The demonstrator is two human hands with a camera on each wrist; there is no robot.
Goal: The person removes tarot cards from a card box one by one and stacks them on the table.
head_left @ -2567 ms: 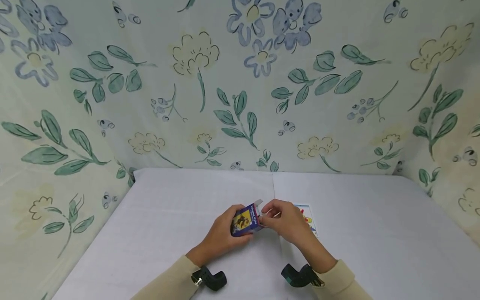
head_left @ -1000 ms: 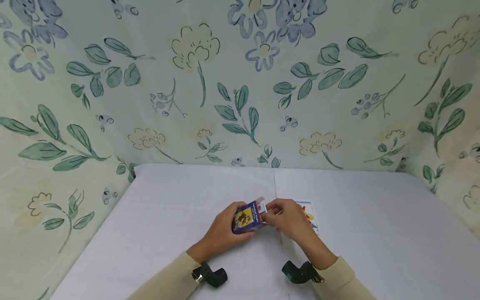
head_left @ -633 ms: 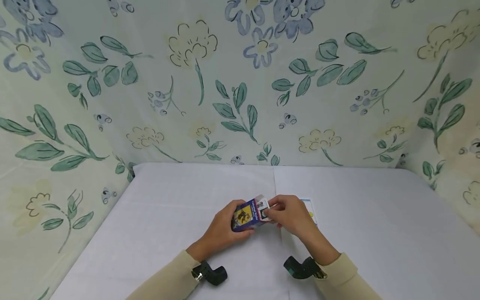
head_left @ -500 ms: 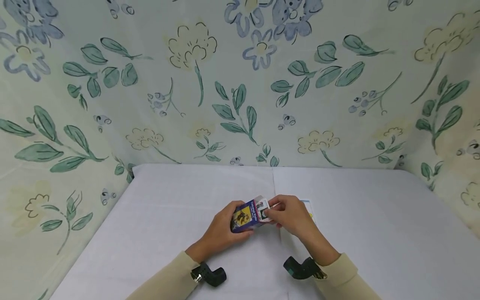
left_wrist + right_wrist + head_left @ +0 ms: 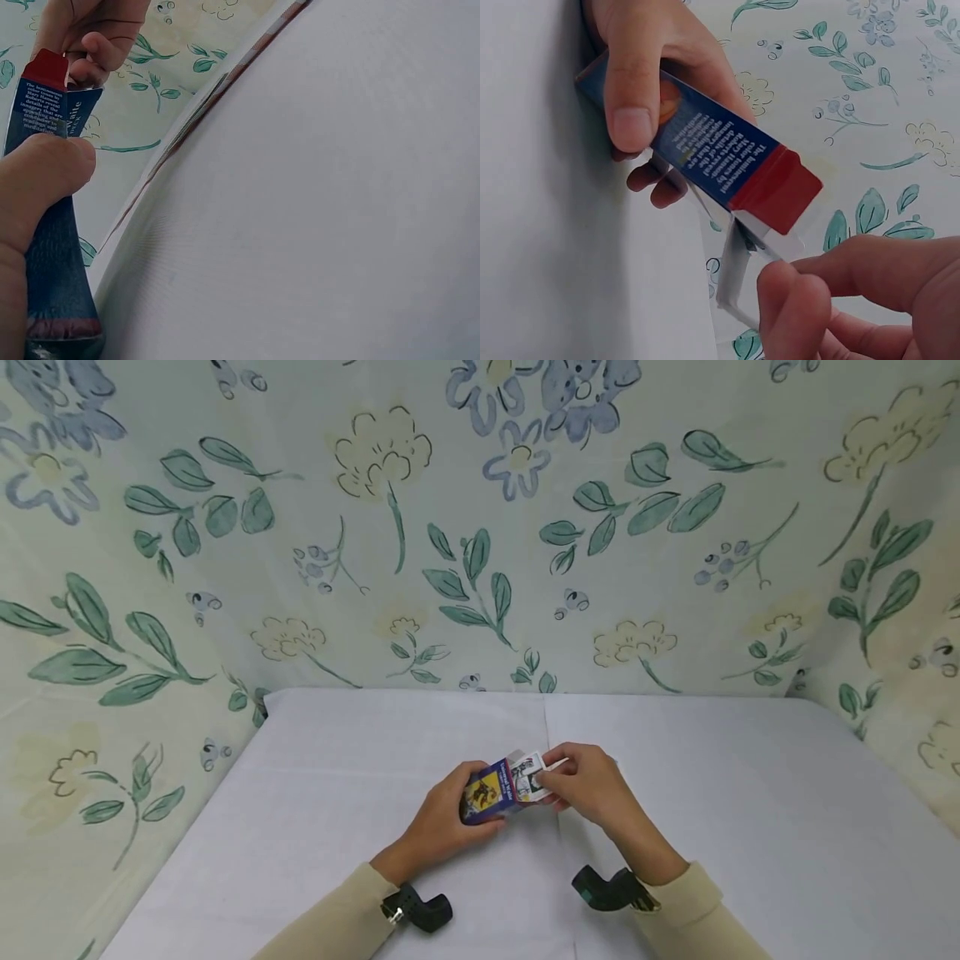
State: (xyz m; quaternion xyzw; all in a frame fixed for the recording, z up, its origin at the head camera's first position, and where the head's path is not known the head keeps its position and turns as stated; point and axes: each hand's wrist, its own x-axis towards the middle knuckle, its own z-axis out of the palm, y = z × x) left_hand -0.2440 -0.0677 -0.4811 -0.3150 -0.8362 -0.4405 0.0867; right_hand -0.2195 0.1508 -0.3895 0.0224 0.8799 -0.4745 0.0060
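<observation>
My left hand [image 5: 442, 810] grips a blue card box [image 5: 485, 797] with a yellow picture on its front, tilted above the table. From the box's open end, white picture cards [image 5: 528, 775] stick partway out. The right hand [image 5: 596, 781] pinches their outer end between thumb and fingers. In the right wrist view, a red flap [image 5: 780, 191] stands out from the box's mouth, and the left thumb presses along the box's side. The left wrist view shows the box's blue side [image 5: 56, 247] under the left thumb [image 5: 45, 172].
A white cloth [image 5: 360, 743] covers the table, with a seam down its middle. Floral fabric [image 5: 480, 527] hangs behind and at both sides. Black wrist cameras [image 5: 426, 913] sit at both cuffs.
The right hand has moved slightly right and up, drawing the cards further out of the box. It now hides the colourful flat card that lay behind it. The left hand stays nearly still.
</observation>
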